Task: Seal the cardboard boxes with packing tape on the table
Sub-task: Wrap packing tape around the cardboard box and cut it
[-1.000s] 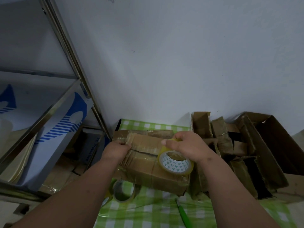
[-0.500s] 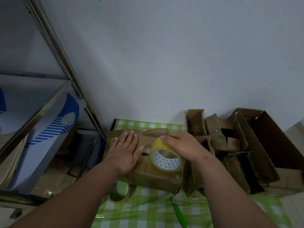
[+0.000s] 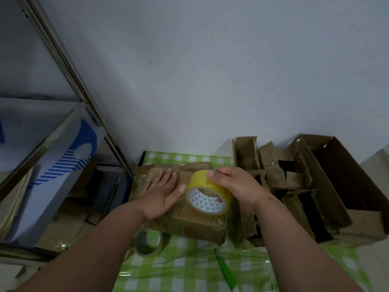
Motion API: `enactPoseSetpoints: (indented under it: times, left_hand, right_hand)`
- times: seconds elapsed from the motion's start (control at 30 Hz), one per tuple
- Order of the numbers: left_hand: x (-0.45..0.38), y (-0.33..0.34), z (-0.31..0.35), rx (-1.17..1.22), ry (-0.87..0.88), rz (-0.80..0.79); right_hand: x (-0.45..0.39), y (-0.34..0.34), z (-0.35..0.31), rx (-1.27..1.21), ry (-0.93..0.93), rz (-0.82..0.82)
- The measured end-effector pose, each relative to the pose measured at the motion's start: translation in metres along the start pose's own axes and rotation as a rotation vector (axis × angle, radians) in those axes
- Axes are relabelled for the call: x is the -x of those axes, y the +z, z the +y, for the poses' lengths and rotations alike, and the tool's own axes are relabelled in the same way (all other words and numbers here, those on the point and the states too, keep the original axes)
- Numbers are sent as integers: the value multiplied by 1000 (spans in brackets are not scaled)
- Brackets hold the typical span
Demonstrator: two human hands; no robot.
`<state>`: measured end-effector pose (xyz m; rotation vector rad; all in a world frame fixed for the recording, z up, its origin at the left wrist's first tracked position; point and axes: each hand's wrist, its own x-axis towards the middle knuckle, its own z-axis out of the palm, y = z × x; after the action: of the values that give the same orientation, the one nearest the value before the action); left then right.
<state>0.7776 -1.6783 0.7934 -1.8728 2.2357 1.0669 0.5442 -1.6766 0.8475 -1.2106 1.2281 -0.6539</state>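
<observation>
A closed cardboard box (image 3: 189,224) wrapped in shiny tape lies on the green checked tablecloth (image 3: 189,275). My left hand (image 3: 162,192) lies flat on the box's top, fingers straight and spread. My right hand (image 3: 235,186) grips a yellowish roll of packing tape (image 3: 207,192) standing on edge on the box's right part, fingers over the rim and one fingertip inside the core.
A second tape roll (image 3: 147,243) lies on the cloth by the box's near left corner. A green-handled cutter (image 3: 226,270) lies nearer me. Several open cardboard boxes (image 3: 305,186) crowd the right side against the wall. A metal shelf rack (image 3: 63,60) with a blue-and-white carton (image 3: 54,175) stands left.
My left hand let go of the box's left end and now lies flat on top. The tape roll in my right hand stays on the box's right part.
</observation>
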Motion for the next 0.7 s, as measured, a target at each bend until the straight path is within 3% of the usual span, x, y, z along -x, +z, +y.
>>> enactPoseSetpoints:
  times: [0.23,0.57,0.7]
  left_hand:
    - [1,-6,-2,-93,14,-145]
    - [-2,8,-2,-206,-14,-12]
    - [-3,11,2,-222,-26,-6]
  right_hand:
    - [-6,-8,-5,-19,-7,-27]
    - [9,-40,-38,473,-49,-31]
    - [16,-51,-39,549,-35,-6]
